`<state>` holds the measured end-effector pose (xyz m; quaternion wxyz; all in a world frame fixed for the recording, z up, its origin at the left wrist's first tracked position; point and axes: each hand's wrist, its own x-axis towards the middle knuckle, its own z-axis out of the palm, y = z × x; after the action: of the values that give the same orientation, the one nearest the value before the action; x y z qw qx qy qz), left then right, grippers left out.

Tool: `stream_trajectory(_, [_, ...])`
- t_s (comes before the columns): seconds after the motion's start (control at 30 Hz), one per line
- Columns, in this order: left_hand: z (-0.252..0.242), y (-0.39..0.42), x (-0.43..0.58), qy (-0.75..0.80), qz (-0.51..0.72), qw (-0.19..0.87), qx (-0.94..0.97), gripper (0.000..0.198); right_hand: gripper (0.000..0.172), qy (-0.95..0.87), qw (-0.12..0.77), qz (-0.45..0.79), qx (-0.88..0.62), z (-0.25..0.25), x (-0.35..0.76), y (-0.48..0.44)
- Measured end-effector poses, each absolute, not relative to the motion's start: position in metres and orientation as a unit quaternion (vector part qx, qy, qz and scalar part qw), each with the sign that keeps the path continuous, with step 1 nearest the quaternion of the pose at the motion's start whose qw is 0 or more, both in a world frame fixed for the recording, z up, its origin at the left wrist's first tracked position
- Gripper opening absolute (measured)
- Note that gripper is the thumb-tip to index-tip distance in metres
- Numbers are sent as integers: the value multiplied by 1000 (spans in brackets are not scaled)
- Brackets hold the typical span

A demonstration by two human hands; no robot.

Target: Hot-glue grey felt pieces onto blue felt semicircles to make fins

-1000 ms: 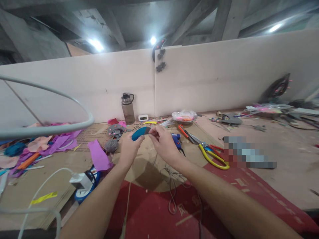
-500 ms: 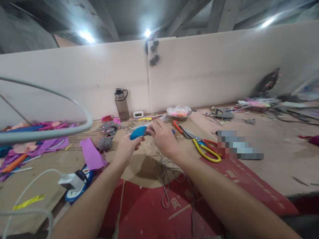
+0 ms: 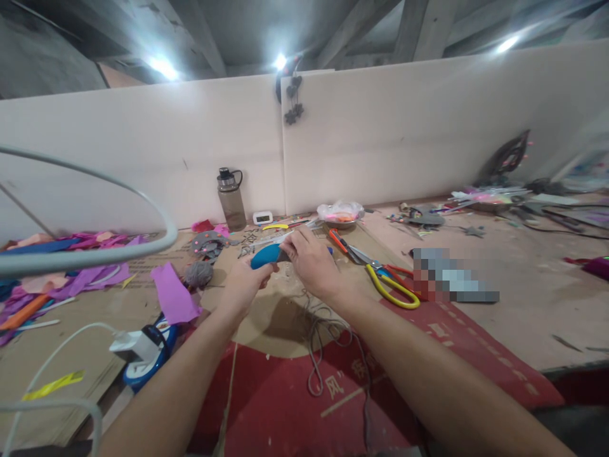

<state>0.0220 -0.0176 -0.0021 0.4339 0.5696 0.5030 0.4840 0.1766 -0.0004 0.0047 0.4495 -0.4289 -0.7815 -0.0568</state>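
A blue curved band (image 3: 265, 256) is held up over the table between my two hands. My left hand (image 3: 245, 285) is closed on its left end, thumb along the lower edge. At the other end, my right hand (image 3: 311, 263) pinches a grey part (image 3: 284, 256) that meets the blue; whether it is cord or fabric I cannot tell. Loose grey cord (image 3: 328, 327) lies in loops below my right hand, and its upper end is hard to follow. Right of my hands lie scissors with yellow handles (image 3: 392, 292) and an orange-handled cutter (image 3: 340, 239).
At the back stand a bottle (image 3: 231, 200) and a bowl with a plastic bag (image 3: 341, 214). On the left are a grey yarn ball (image 3: 198, 274), purple fabric (image 3: 175, 295), a plugged-in white charger (image 3: 134, 347) and a pale curved tube (image 3: 162, 235) close to the camera.
The blue band has shifted slightly right and bends more between my hands. Both hands keep their hold, and the view has moved a little.
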Motion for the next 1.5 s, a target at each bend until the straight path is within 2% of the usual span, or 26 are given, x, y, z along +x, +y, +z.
stream_trajectory(0.2, [2,-21,25,476,489,478,553,17,20,-780,438,-77,-440,7,177,-2])
stream_trajectory(0.47, [2,-23,26,517,479,404,583,21,19,-778,439,-66,-444,10,176,-5])
stream_trajectory(0.63, [2,-21,24,526,482,409,570,20,14,-780,458,0,-427,19,185,-7])
stream_trajectory(0.73, [4,-20,22,525,487,412,564,22,10,-807,437,45,-394,24,196,-7])
stream_trajectory(0.9, [5,-19,19,530,487,408,562,25,9,-828,433,48,-353,25,205,-7])
stream_trajectory(1.5, [3,-21,23,519,473,436,563,24,15,-788,465,56,-400,21,193,-6])
